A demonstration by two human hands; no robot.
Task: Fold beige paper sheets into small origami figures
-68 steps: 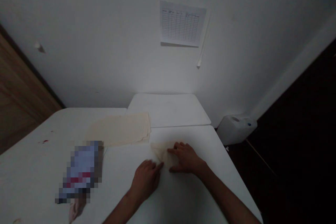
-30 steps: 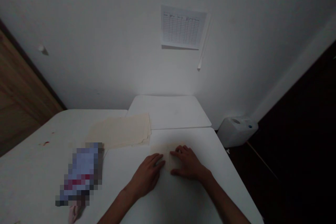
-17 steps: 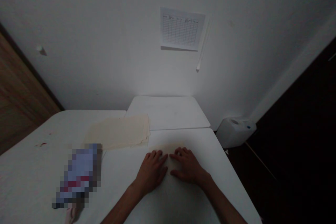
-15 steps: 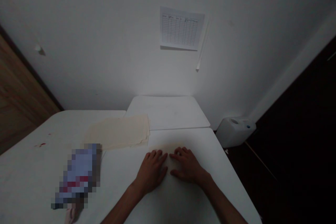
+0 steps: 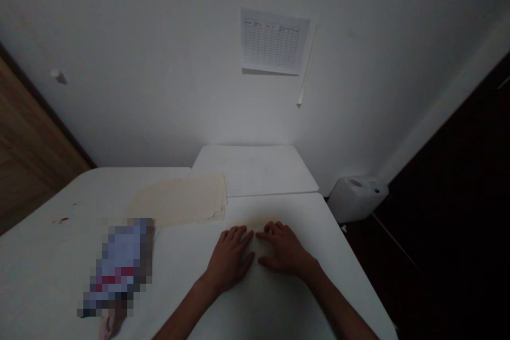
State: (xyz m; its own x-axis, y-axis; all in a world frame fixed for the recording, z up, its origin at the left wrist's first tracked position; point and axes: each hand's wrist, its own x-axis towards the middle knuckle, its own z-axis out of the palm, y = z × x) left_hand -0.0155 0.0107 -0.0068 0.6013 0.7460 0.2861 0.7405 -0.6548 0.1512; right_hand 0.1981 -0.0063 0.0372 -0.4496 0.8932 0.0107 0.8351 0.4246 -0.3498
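My left hand (image 5: 230, 256) rests palm down on the white table (image 5: 279, 308), its thumb and index finger spread apart. Facing it, my right hand (image 5: 285, 249) also lies palm down with thumb and index finger apart and the other fingers slightly bent. A narrow gap separates the two index fingertips. Under and just beyond the fingertips shows a pale beige, thin sheet (image 5: 261, 221), which the hands partly cover; its near edge is hard to make out. To the left lies a stack of similar beige sheets (image 5: 183, 199) with uneven right edges.
A blurred blue item (image 5: 123, 255) with a red band lies left of my forearm. Behind the table stands a white board or second tabletop (image 5: 255, 167) by the wall. A printed chart (image 5: 274, 42) hangs above. A white plastic canister (image 5: 354, 199) sits on the floor at right.
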